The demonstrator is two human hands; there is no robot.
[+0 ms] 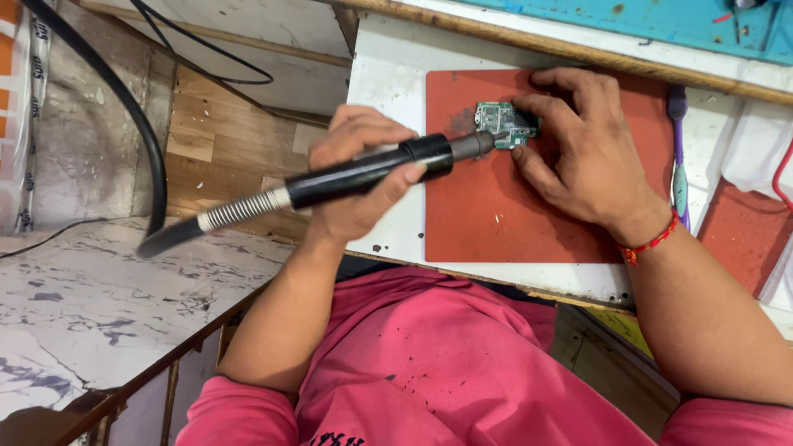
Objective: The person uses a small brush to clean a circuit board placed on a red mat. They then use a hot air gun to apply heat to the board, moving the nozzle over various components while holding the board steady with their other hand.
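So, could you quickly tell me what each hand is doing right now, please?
Left hand: closed around the black hot-air tool.
Right hand: fingers pressed on the green circuit board, steadying it on the red mat.

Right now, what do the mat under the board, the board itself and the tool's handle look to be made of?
Mat: red, matte, probably silicone or rubber; scuffed, with a dark smudge by the board. Circuit board: green laminate carrying small dark and silvery parts. Tool handle in the left hand: black, slightly glossy plastic, likely; metal nozzle in front, a coiled spring sleeve behind.
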